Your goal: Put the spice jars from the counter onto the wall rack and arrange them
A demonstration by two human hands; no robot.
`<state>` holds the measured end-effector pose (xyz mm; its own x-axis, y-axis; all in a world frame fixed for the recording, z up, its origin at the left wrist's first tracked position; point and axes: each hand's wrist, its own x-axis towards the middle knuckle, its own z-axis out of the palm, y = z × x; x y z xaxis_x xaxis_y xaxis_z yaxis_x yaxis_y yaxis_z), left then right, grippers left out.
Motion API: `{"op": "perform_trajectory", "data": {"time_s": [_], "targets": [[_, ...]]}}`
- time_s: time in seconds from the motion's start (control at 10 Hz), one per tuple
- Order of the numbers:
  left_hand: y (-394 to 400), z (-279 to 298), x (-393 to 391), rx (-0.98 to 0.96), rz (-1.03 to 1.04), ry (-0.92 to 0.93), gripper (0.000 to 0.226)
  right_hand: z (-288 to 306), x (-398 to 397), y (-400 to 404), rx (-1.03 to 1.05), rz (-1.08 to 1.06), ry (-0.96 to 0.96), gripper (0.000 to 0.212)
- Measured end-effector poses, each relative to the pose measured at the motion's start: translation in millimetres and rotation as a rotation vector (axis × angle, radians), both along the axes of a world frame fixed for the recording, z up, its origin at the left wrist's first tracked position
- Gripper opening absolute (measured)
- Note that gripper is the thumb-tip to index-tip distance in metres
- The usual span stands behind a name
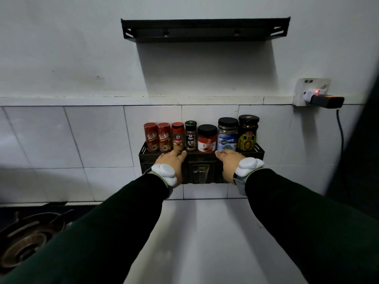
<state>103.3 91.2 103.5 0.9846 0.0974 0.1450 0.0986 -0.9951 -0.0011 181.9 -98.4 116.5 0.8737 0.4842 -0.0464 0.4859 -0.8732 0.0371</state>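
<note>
A black wall rack (260, 153) hangs on the tiled wall with several spice jars in a row on it. From the left stand two red chili shakers (150, 137), a garlic jar (177, 136), a small dark five-spice bottle (190, 135), a red-labelled jar with a black lid (207, 138), a blue-labelled jar (227, 134) and a dark yellow-labelled jar (248, 133). My left hand (172, 162) rests on the rack's front rail below the garlic jar. My right hand (229, 160) rests on the rail below the blue-labelled jar. Neither hand holds a jar.
A second black shelf (205, 29) is mounted higher on the wall. A wall socket with a plugged adapter (322, 98) and hanging cable sits to the right. A gas stove burner (26, 240) is at the lower left. The white counter (205, 232) lies below my arms.
</note>
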Motion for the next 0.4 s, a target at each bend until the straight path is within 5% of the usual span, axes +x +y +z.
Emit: {"op": "perform_trajectory", "data": {"time_s": [0.4], "targets": [[-1.7, 5.9, -11.3, -0.106, -0.080, -0.118, 0.072, 21.1, -21.4, -4.3, -0.015, 0.011, -0.019, 0.073]]}}
